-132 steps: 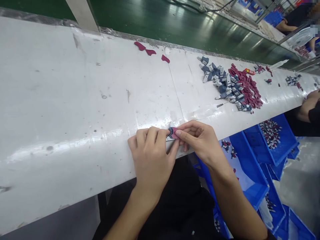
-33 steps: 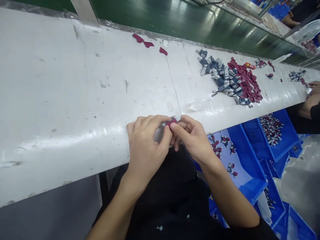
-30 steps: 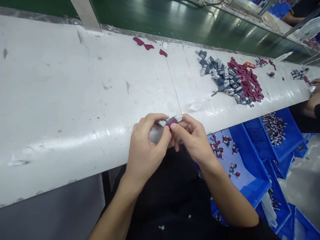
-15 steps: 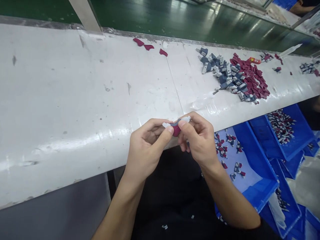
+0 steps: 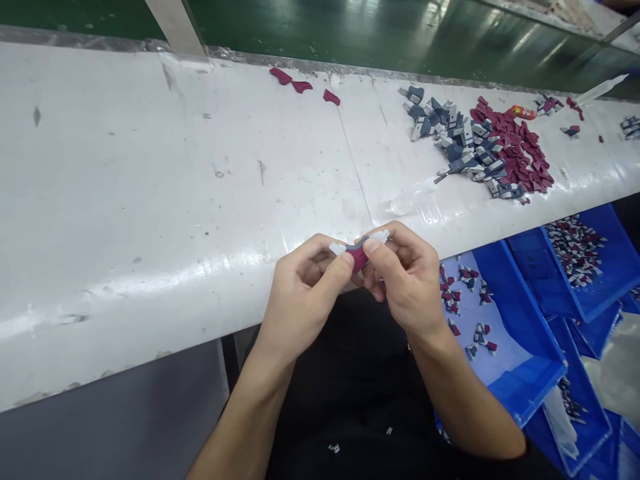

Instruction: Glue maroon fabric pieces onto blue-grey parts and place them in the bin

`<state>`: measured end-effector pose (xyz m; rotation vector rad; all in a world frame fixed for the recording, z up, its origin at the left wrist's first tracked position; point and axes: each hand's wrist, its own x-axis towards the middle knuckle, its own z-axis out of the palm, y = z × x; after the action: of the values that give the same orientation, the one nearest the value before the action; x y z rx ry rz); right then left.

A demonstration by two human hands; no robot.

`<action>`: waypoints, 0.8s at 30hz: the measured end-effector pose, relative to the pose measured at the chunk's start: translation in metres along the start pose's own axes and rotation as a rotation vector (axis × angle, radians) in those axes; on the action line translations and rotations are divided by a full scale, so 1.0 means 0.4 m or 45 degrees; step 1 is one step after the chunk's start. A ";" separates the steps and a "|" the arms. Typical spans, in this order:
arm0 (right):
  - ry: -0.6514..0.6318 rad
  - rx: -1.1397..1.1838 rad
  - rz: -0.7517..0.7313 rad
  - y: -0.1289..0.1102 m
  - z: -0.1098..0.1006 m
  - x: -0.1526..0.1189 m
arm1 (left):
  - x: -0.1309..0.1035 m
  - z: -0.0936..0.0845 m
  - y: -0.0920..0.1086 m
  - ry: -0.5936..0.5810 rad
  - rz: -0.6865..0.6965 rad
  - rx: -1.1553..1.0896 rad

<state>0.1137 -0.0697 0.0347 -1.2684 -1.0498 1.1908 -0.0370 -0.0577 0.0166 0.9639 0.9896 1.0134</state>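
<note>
Between my two hands, just over the table's front edge, is a small curved plastic part (image 5: 358, 257) with a maroon face, a grey-blue upper rim and pale ends. My left hand (image 5: 313, 287) pinches its left end between thumb and fingers. On the other end, the thumb of my right hand (image 5: 407, 280) presses on the face while fingers curl behind. Farther right on the table lie a heap of grey-blue and white parts (image 5: 457, 143) and, touching it, a heap of maroon pieces (image 5: 520, 150). The back of the held part is hidden by my fingers.
The white table (image 5: 165, 187) runs across the view, with a green surface (image 5: 310, 33) behind it. Several loose maroon pieces (image 5: 331, 97) lie near the back edge. At lower right, blue bins (image 5: 530, 313) hold more parts. A red-orange wrapper (image 5: 523, 112) lies by the maroon heap.
The view has shifted slightly, so the table's heaps sit a little farther right. Both hands keep their pinch on the part, which shows a little more of its maroon face.
</note>
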 end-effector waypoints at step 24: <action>-0.005 0.080 0.051 -0.006 0.015 -0.001 | 0.001 -0.003 0.008 -0.078 -0.073 0.033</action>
<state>0.1077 -0.0693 0.0375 -1.2440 -0.9866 1.2476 -0.0389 -0.0562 0.0193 0.9770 0.9757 0.9204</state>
